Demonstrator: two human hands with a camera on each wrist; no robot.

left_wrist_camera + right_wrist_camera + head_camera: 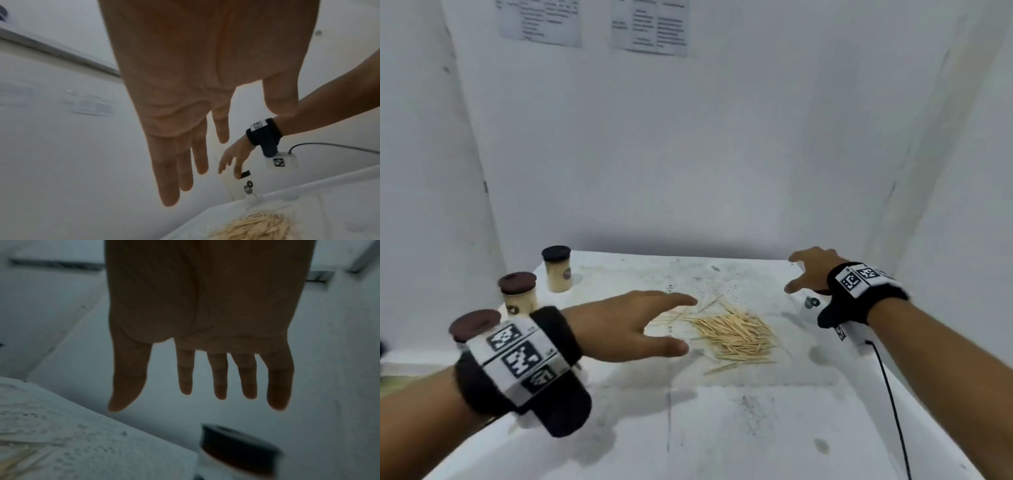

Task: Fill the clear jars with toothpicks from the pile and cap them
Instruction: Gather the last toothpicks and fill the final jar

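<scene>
A loose pile of toothpicks lies mid-table, also seen in the left wrist view. My left hand is open with straight fingers, hovering just left of the pile and holding nothing. My right hand is open with spread fingers just above a clear jar at the table's far right. That jar wears a dark cap and looks empty. Whether the thumb touches the cap is unclear.
Three capped jars full of toothpicks stand along the left edge: one black-lidded, two brown-lidded. White walls close in on three sides. A black cable trails from my right wrist over the white table.
</scene>
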